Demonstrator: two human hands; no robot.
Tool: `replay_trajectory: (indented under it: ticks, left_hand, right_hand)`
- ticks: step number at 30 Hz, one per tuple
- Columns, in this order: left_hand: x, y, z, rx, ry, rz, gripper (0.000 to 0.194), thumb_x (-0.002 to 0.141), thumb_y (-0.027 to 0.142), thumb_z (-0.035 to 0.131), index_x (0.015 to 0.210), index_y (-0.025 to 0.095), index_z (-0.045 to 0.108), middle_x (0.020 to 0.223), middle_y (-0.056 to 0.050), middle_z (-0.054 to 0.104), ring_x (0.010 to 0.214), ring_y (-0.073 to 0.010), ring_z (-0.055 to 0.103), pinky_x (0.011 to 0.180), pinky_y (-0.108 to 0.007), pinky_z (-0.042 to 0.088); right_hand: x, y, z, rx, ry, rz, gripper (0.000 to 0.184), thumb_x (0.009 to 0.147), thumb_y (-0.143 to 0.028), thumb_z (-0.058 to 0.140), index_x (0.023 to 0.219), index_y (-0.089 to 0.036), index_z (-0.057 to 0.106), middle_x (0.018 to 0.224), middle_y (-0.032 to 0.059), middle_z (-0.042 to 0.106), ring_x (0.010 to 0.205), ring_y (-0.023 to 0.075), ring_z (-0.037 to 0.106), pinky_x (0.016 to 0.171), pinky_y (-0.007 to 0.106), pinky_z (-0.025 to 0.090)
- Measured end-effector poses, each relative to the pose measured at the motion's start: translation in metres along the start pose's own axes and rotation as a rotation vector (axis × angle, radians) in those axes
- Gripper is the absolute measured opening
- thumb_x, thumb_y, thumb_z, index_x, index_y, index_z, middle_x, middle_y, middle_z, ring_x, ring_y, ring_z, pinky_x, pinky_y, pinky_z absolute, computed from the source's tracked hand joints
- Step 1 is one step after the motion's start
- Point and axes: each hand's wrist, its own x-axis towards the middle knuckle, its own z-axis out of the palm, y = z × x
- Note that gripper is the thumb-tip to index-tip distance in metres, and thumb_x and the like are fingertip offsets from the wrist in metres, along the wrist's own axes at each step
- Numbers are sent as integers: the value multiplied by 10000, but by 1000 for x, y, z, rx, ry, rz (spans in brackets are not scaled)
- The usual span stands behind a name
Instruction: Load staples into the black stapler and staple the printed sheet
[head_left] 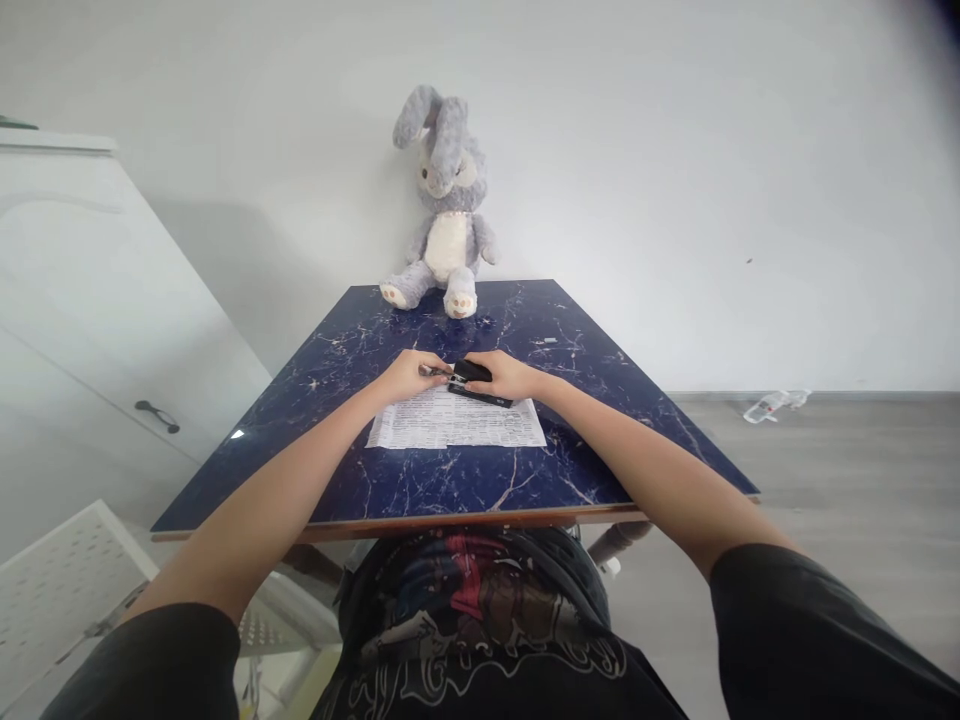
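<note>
From the head view, I locate the black tool [495, 398], apparently a stapler, at the middle of the blue surface [300, 405]. It rests over the upper part of the printed paper [457, 430]. I have the right grip [480, 375] clamped on the tool's body, thumb toward me. I have the left grip [431, 368] at the tool's metal end, fingers bent and thumb close to them; I cannot tell whether they pinch anything. Both forearms extend over the near edge. Beyond the hands, a grey plush rabbit [448, 245] sits upright at the far edge, before the wall. A small white piece [551, 340] lies to the right of the rabbit, nearer me.
</note>
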Motion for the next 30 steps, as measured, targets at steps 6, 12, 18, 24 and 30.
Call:
replay_trajectory:
  ticks: [6,12,18,24,30]
  left_hand:
    - [0,4,-2,-5,-51,-49,271,831,362,787,1050,211,841,1089,-86,808,969,-260,741,865,-372,580]
    - [-1,7,-4,26,-61,-33,249,826,353,806,1036,227,849,1082,-79,809,907,-235,735,808,-352,564]
    - [-2,6,-5,43,-63,-10,228,865,362,780,1037,230,853,1058,-72,809,905,-230,735,792,-336,545]
    - [-1,9,-5,73,-51,45,190,896,371,751,993,246,857,1049,-65,812,943,-240,753,871,-346,564]
    - [-3,0,-24,-32,-106,-85,318,874,369,775,1155,231,829,1080,-93,828,1035,-288,774,968,-423,588]
  right_hand:
    - [0,0,0,14,-2,7,281,935,-418,666,1056,-166,644,897,43,691,744,182,585,692,284,383]
    - [0,0,0,16,-3,8,284,941,-427,658,1059,-169,643,906,44,695,749,181,585,698,284,386]
    - [0,1,-1,15,-10,3,289,944,-446,656,1036,-173,628,878,37,682,740,182,578,680,283,375]
    - [1,-1,-1,24,-15,8,300,943,-457,658,1033,-174,619,883,37,671,740,181,576,682,288,378]
    - [0,-7,-9,64,-65,37,253,932,-426,654,947,-186,575,811,2,608,715,166,539,681,292,360]
